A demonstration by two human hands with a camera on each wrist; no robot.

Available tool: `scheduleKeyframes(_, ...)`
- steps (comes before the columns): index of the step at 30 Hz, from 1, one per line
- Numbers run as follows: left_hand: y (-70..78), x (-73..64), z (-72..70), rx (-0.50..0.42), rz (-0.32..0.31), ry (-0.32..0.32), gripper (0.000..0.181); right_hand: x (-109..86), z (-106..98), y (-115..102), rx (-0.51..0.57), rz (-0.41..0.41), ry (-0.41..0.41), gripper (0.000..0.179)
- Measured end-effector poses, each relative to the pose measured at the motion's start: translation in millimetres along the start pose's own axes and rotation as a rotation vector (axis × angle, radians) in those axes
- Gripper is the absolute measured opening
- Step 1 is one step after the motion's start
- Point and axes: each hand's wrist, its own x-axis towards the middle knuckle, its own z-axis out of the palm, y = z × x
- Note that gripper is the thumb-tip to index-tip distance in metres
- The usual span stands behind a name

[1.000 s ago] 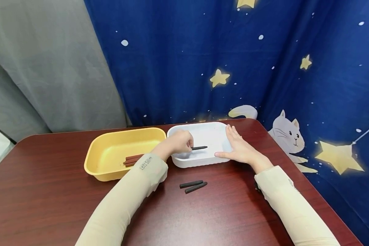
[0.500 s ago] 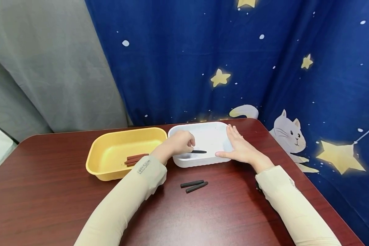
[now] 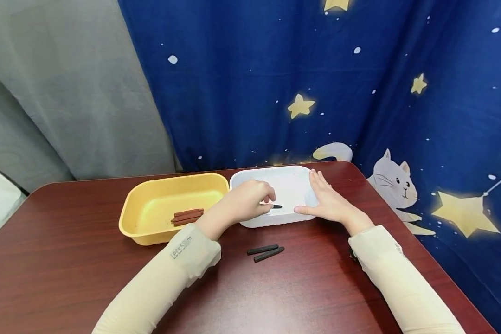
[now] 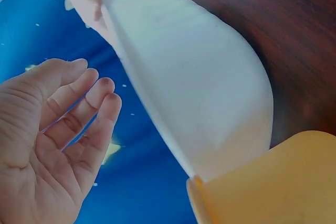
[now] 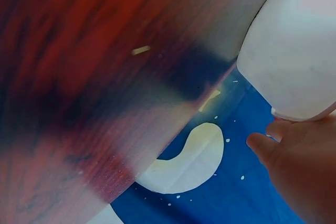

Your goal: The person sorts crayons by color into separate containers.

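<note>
My left hand (image 3: 252, 202) is over the near left part of a white plastic basin (image 3: 291, 215), its fingers loosely bent. The left wrist view shows that hand (image 4: 68, 124) with nothing between thumb and fingertips. A black crayon (image 3: 277, 206) lies in the basin, its left end hidden behind the left hand. My right hand (image 3: 330, 200) rests against the basin's right end, fingers straight along the outside and thumb at the near rim. In the right wrist view, that hand (image 5: 299, 153) touches the basin's edge.
A yellow basin (image 3: 139, 236) stands left of the white one, with several reddish-brown crayons (image 3: 186, 216) inside. Two black crayons (image 3: 268, 254) lie on the dark wooden table (image 3: 296, 297) in front. A blue starry curtain (image 3: 242, 93) hangs behind the far edge.
The left hand held the black crayon one second ago. The crayon was lowered into the white basin and let go; the left hand's fingers have loosened. The right hand keeps its place.
</note>
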Motion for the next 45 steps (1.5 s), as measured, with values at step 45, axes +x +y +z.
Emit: scheduleKeyframes(45,10.9,-42.5,47.1,-0.066,0.056,-0.284,0.017,0.4,1,0,-0.006,-0.004,-0.001,0.121)
